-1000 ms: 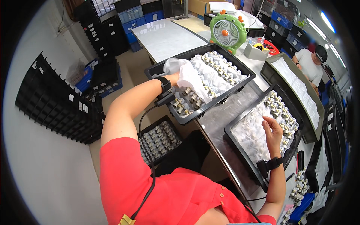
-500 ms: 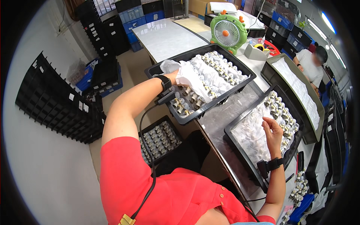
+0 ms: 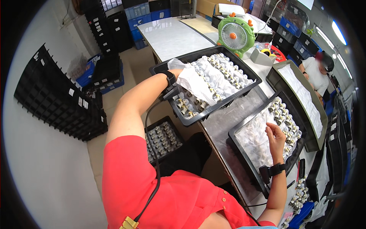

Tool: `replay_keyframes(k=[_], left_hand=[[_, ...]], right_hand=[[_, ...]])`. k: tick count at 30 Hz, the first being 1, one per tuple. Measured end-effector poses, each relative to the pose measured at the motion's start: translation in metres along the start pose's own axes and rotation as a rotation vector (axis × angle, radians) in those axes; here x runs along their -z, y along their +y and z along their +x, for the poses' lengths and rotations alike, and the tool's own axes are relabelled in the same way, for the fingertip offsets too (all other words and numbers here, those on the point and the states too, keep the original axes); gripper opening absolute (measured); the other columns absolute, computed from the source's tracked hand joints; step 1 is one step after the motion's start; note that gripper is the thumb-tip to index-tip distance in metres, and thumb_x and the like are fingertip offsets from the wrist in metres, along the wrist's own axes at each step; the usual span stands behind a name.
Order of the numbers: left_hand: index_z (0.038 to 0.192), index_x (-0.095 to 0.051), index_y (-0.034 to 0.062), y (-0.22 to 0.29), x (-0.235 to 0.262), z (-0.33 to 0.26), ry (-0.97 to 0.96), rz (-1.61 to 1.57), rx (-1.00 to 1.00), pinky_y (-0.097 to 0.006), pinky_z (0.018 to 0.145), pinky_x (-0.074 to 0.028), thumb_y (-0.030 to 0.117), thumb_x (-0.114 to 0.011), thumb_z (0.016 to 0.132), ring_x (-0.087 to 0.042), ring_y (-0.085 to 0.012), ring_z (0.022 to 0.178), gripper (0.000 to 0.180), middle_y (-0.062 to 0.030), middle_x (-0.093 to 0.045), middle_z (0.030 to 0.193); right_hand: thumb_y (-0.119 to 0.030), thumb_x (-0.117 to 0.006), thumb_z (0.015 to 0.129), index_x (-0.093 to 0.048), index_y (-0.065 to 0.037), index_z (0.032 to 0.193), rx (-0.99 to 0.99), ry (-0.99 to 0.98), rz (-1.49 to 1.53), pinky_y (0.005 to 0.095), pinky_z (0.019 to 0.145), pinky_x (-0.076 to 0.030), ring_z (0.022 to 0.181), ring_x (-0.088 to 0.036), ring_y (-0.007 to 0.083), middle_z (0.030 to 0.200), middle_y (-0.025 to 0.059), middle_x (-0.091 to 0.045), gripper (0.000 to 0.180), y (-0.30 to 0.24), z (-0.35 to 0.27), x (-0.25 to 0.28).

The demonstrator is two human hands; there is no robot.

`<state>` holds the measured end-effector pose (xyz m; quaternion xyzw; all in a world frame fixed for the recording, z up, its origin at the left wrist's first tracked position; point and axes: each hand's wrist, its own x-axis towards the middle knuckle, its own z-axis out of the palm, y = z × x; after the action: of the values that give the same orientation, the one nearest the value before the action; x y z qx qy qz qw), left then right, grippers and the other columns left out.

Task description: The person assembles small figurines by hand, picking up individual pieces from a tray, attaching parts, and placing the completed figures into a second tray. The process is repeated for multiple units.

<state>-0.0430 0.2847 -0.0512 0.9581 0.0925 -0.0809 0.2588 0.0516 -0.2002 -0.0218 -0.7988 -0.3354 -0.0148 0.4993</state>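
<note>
While the left hand (image 3: 179, 74) is buried under a crumpled white plastic sheet (image 3: 198, 82), I cannot tell whether its fingers are spread or closed; only the wrist with its black strap shows, the arm stretched forward and bent at the elbow over the near-left rim of a black tray (image 3: 190, 120). That tray overhangs the left edge of the desk (image 3: 236, 110) and holds rows of small metal-and-white parts (image 3: 225, 74), partly covered by the sheet. The right hand (image 3: 275, 134) is loosely open, fingers curved and tips down, resting on the clear film that lies over a second black tray (image 3: 244, 160) at the near edge of the desk; more of the same small parts (image 3: 284, 118) sit in rows just beyond its fingertips. Its forearm rises straight from the lower edge, wrist strapped too.

I would judge the step in hand to be lifting or drawing back the covering sheet on the far tray while the other hand steadies the near one. The next move seems to call for a firm pinch on the sheet and a slow peel, so the loose parts beneath are not dragged or tipped. A green desk fan (image 3: 235, 35) stands at the far edge, and a third tray of parts (image 3: 163, 139) lies on the floor below.
</note>
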Motion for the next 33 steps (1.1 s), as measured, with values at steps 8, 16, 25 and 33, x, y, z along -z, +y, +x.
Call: replay_keyframes(k=[8,16,25,33], left_hand=[[0.117,-0.06,0.0148,-0.017,0.006,0.018,-0.073,-0.047,-0.048,-0.037,0.073,-0.049,0.031,-0.064,0.079,-0.059,-0.0211,0.094,0.041,-0.0085,-0.063,0.111],[0.119,-0.06,0.0042,0.076,0.05,-0.022,-0.08,-0.176,0.223,-0.04,0.082,-0.045,0.057,-0.063,0.074,-0.056,-0.0284,0.1,0.069,-0.0192,-0.059,0.114],[0.128,-0.049,0.0014,0.063,0.042,-0.025,-0.092,-0.268,0.133,-0.048,0.089,-0.042,0.081,-0.044,0.071,-0.054,-0.0352,0.106,0.099,-0.0231,-0.052,0.122],[0.135,-0.042,0.0062,0.06,0.043,-0.028,-0.173,-0.374,0.167,-0.052,0.095,-0.04,0.074,-0.042,0.078,-0.045,-0.0379,0.119,0.088,-0.0242,-0.043,0.131]], right_hand=[[-0.009,-0.062,0.086,-0.066,0.0,0.1,-0.025,-0.031,-0.05,0.0222,0.067,-0.047,0.071,-0.06,0.008,0.083,0.0039,-0.066,0.017,0.003,0.001,0.0],[-0.009,-0.061,0.086,-0.065,0.0,0.102,-0.105,-0.052,-0.083,0.0217,0.069,-0.046,0.075,-0.059,0.0081,0.085,0.0032,-0.065,0.019,0.014,-0.003,0.003],[-0.01,-0.059,0.088,-0.064,0.001,0.103,-0.139,-0.048,-0.099,0.0215,0.069,-0.045,0.075,-0.058,0.0081,0.084,0.0027,-0.064,0.019,0.019,-0.001,-0.003],[-0.01,-0.059,0.089,-0.064,0.001,0.104,-0.157,-0.054,-0.137,0.021,0.068,-0.045,0.074,-0.057,0.0071,0.084,0.0019,-0.064,0.019,0.02,0.0,-0.004]])
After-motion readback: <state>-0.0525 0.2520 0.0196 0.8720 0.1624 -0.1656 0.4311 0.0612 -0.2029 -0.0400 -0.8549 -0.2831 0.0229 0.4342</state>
